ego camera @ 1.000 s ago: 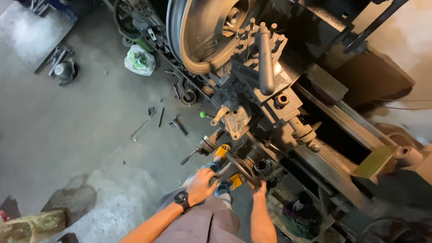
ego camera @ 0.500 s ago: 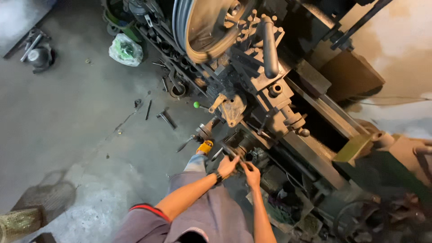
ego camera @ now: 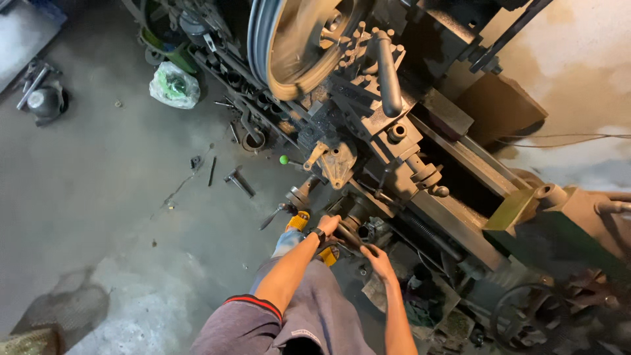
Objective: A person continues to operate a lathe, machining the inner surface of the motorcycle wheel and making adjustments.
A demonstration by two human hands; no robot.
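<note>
We have both hands low on the front of a big, grimy lathe (ego camera: 420, 171): our left hand (ego camera: 328, 225), with a dark watch at the wrist, has its fingers curled over a dark round handwheel (ego camera: 355, 227) on the apron, and our right hand (ego camera: 378, 258) rests just beside it with the fingers spread narrow over the lower edge of the same part. To work this well we judge it best to keep a firm, even grip, turn slowly, and hold sleeves and arms well away from the large chuck (ego camera: 296, 46) above, which looks blurred as if spinning. Our yellow shoes (ego camera: 299, 220) stand close to the machine base, near a lever with a green knob (ego camera: 284, 160). What the right fingertips actually press is hard to make out in the dark clutter, and the far end of the machine is cut off.
</note>
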